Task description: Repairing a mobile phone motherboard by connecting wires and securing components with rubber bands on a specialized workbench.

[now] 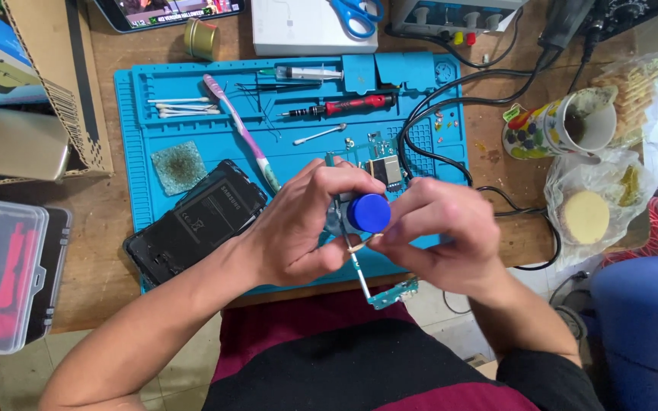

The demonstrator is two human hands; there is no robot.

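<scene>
My left hand (pixel 298 228) grips a small container with a blue round cap (pixel 368 212), held over the blue work mat (pixel 146 99). My right hand (pixel 439 232) pinches a thin stick, perhaps a cotton swab (pixel 357 247), right under the cap. A green circuit board (pixel 392 294) with a metal strip hangs below my hands at the mat's front edge. An opened black phone (pixel 196 221) lies left of my left hand. Another small board (pixel 382 169) sits just behind my fingers.
On the mat lie a pink toothbrush (pixel 241 133), cotton swabs (pixel 184 108), a syringe (pixel 306 73), a red-handled tool (pixel 340 106) and black cables (pixel 436 114). A painted mug (pixel 561 125) and plastic bags stand right. A clear box (pixel 1 274) and cardboard box (pixel 47 76) sit left.
</scene>
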